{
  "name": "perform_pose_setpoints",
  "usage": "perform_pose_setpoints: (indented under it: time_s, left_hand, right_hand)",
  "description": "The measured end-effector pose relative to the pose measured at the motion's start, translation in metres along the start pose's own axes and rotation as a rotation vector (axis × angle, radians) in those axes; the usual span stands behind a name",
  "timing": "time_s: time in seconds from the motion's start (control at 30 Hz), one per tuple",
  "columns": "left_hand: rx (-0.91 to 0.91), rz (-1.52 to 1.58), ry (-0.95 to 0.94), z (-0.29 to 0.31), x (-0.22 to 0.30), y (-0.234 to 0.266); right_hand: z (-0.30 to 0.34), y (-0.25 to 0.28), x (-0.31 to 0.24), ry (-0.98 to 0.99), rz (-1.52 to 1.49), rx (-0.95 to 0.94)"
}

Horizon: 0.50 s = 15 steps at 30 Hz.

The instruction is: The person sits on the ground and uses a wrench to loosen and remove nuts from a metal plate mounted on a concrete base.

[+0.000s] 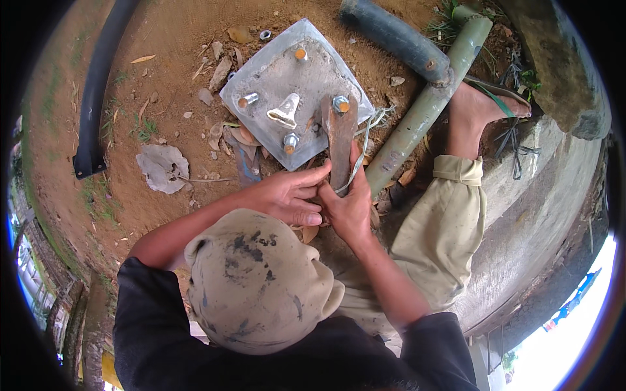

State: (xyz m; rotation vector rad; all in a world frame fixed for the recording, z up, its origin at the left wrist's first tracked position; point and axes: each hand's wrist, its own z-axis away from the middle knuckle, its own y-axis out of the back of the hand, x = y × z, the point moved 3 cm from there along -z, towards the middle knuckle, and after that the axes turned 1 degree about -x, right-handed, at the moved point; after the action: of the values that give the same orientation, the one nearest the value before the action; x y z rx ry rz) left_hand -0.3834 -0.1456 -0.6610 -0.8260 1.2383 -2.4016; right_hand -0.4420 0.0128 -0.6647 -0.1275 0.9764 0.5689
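My right hand (350, 207) grips the lower end of a flat, rusty-brown bar (341, 146). Its forked upper end sits around a nut-topped bolt (340, 104) at the right side of a square concrete base (261, 75). A thin pale strip (366, 148) runs along the bar near my fingers. My left hand (291, 195) is open beside the bar's left edge, fingers stretched toward it; whether the fingertip touches cannot be told. Other bolts stand from the base: a rusty bolt (300, 55), another with a nut (290, 143) and a left bolt (248, 100). A whitish pipe end (285, 112) rises centrally.
A green-grey pipe (424, 107) lies diagonally at right, with a dark pipe (398, 39) against it. My raised knee (261, 280) sits between my arms. A loose nut (265, 34), dry leaf (162, 169) and curved black bar (98, 91) lie on soil; concrete edging (521, 202) is right.
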Motion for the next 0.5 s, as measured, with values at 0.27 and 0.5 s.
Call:
perform_pose_setpoints:
  time_s: [0.27,0.5]
  left_hand:
    - [-0.204,0.142,-0.15,-0.072,-0.028,-0.032]
    - [-0.167,-0.054,-0.048,-0.041,-0.017,-0.01]
  right_hand:
    - [-0.055,0.095,-0.036,-0.243,0.416,-0.483]
    - [-0.016,0.074,-0.004,0.18,0.344,-0.195]
